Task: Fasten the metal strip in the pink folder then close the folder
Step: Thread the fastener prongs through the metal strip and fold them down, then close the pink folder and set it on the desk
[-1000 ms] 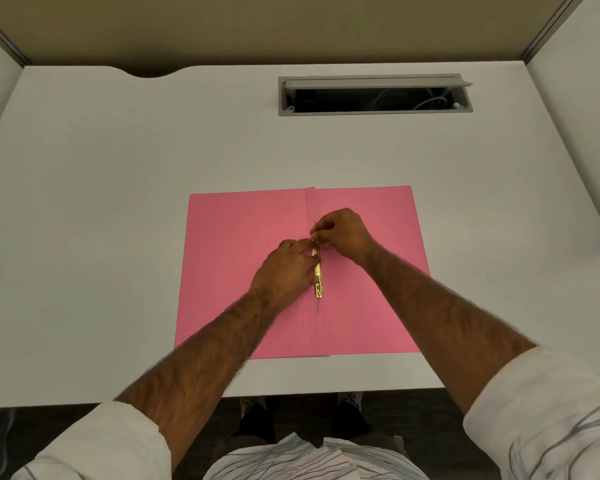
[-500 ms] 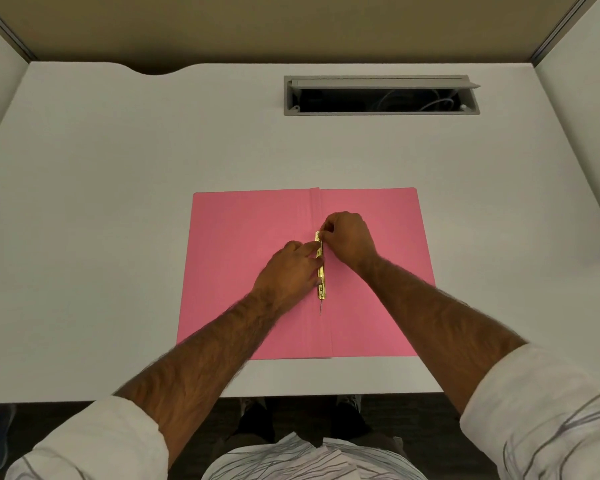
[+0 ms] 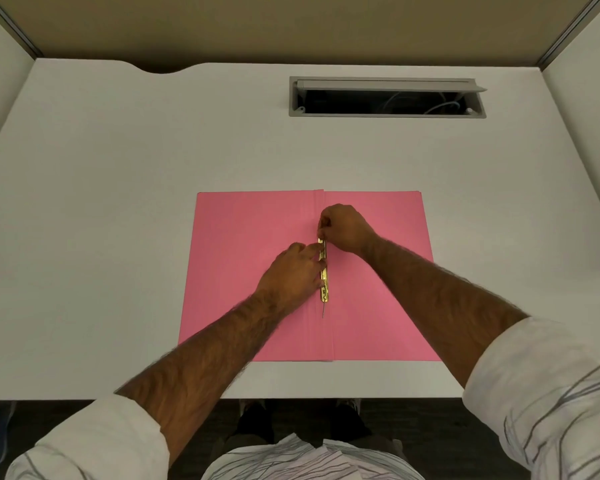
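Note:
The pink folder point(image 3: 243, 271) lies open and flat on the white desk, its spine running away from me. A gold metal strip point(image 3: 324, 282) lies along the spine crease, with a thin prong sticking out at its near end. My left hand point(image 3: 291, 275) rests on the left page, fingertips pressing against the strip's side. My right hand point(image 3: 343, 226) is at the strip's far end, its thumb and fingers pinched on that end, which they hide.
A grey cable slot point(image 3: 387, 97) with its lid open is set into the desk at the back right. Partition walls point(image 3: 582, 109) border the desk on both sides. The desk's near edge point(image 3: 66, 398) is just behind the folder.
My right hand has slid a little farther along the spine to the strip's far end. My left hand has stayed pressed against the strip.

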Demonstrator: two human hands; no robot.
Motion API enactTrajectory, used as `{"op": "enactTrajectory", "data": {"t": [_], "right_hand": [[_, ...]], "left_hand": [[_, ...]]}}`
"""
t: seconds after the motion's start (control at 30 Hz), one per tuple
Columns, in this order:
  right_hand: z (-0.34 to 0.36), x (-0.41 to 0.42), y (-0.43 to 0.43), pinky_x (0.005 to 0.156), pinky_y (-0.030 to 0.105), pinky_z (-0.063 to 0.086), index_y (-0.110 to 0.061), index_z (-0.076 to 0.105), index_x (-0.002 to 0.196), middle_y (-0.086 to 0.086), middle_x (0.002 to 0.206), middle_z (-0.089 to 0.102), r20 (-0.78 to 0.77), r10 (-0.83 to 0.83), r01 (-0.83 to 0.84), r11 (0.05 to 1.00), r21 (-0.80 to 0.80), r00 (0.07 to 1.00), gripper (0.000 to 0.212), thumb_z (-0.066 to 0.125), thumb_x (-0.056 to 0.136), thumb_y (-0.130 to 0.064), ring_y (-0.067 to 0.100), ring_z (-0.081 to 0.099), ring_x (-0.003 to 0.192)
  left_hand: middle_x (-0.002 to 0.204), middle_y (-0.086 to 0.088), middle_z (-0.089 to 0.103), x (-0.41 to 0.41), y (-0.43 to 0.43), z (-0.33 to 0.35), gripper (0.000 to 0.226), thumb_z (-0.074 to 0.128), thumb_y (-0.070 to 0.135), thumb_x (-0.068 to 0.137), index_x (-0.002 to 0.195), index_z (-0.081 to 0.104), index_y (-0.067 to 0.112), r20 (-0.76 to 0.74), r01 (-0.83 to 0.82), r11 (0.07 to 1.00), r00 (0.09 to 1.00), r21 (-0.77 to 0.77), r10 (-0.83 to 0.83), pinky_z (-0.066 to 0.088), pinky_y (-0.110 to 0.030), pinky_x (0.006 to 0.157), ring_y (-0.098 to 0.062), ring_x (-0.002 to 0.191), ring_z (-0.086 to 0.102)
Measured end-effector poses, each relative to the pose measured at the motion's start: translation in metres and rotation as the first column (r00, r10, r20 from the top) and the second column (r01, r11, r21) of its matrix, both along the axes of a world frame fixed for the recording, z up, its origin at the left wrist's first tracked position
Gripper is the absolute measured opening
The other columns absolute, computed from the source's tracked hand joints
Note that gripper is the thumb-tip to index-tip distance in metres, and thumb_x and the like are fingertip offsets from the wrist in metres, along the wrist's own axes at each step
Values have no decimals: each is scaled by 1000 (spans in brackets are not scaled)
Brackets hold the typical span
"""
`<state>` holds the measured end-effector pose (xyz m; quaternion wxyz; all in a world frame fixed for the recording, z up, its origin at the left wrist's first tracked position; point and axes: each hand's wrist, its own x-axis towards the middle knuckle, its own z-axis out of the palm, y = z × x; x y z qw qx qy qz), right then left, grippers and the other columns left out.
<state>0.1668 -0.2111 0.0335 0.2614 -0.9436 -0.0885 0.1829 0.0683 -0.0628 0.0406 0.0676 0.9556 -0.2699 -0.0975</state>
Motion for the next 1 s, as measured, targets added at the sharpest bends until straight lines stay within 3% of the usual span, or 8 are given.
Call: {"op": "enactTrajectory", "data": {"t": [0.1,0.27,0.4,0.57,0.67,0.77,0.9,1.0], "right_hand": [[-6,1,-1,65,27,47,-1,71,88,11,90,71,1,-122,122,990,66,992,5,69,86,-5,15,60,74],[-11,3,-3,74,37,57,-2,68,87,4,79,67,-66,-276,283,943,176,959,8,74,82,-5,17,64,76],[-13,0,-7,64,28,45,-7,64,96,-2,88,61,-38,-322,323,925,200,946,23,78,81,-15,19,59,84],[-18,-28,-13,75,36,50,-17,62,120,8,109,60,183,-181,167,982,89,966,30,64,91,-26,23,57,93],[-22,-54,-16,80,43,49,-15,61,127,13,108,59,370,-29,54,997,-59,929,32,53,97,-23,30,55,97],[-27,-77,-19,93,47,43,-18,52,136,16,125,58,413,71,1,985,-173,908,38,44,100,-29,34,53,114],[-37,-100,-27,120,54,18,-24,24,154,12,162,27,321,154,-72,965,-254,935,53,22,105,-43,31,18,151],[-42,-106,-30,123,56,2,-30,1,157,3,168,0,289,180,-88,948,-306,940,58,13,104,-51,25,-7,154]], "left_hand": [[142,-9,56,0,0,-1,36,56,25,98,131,64,12,1,0,1000,1000,-6,0,48,-42,99,-29,116,55],[147,-9,53,0,2,-4,38,56,26,98,133,62,12,6,1,1000,1000,-15,-1,45,-42,105,-29,121,54],[151,-10,50,-3,3,-7,41,56,27,99,137,60,12,29,18,1000,999,-18,-18,39,-41,114,-28,126,53],[149,-11,53,-3,4,-9,38,58,27,97,131,64,11,56,32,999,998,-21,-30,40,-42,112,-30,123,56],[146,-10,56,-4,6,-11,35,60,26,96,127,67,11,75,50,998,996,-39,-47,41,-41,111,-30,121,58],[153,-6,49,-4,8,-14,41,52,31,99,137,58,16,52,39,998,998,-47,-37,37,-41,114,-28,129,52],[163,-3,33,-5,10,-20,47,40,37,104,148,44,21,25,34,999,999,18,-35,27,-41,120,-26,144,38],[165,-6,31,-9,12,-24,50,38,38,105,152,39,19,25,30,999,999,43,-31,26,-43,122,-29,149,32]]}}
